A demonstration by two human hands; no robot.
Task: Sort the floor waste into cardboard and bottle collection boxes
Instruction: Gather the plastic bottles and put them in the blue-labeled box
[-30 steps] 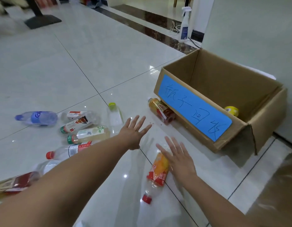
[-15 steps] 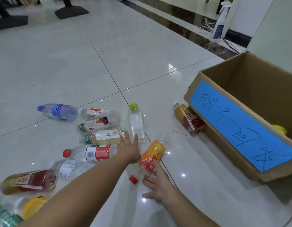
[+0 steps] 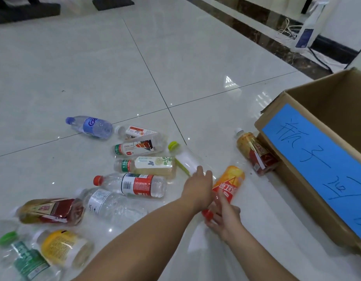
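Left hand (image 3: 197, 186) out in front of us, reaching past the scatter of bottles (image 3: 143, 185) on the left, its back to the camera. The fingertips are down at the near end of the clear bottle with the lime cap (image 3: 185, 159). We can't tell whether it is gripping that bottle or only touching it.

Just right of it and nearer to us is the right hand (image 3: 225, 219), and this one has a hold. Its fingers are wrapped round the neck of the orange-label bottle (image 3: 231, 181), close to the red cap (image 3: 207, 214).

The bottle is clear plastic with a bright orange and red wrapper. It is slanted, cap end near us and base pointing far and right, between the two hands.

Further right a brown tea bottle (image 3: 253, 153) lies on the tiled floor (image 3: 94, 67), touching the cardboard box (image 3: 317, 199). The box carries a blue label (image 3: 317, 159) with handwriting.

Half a second ago the right hand was flat on the tiles, just near of the cap. Now it has closed on the neck. The left hand has barely shifted, and the bottle keeps much the same slant.
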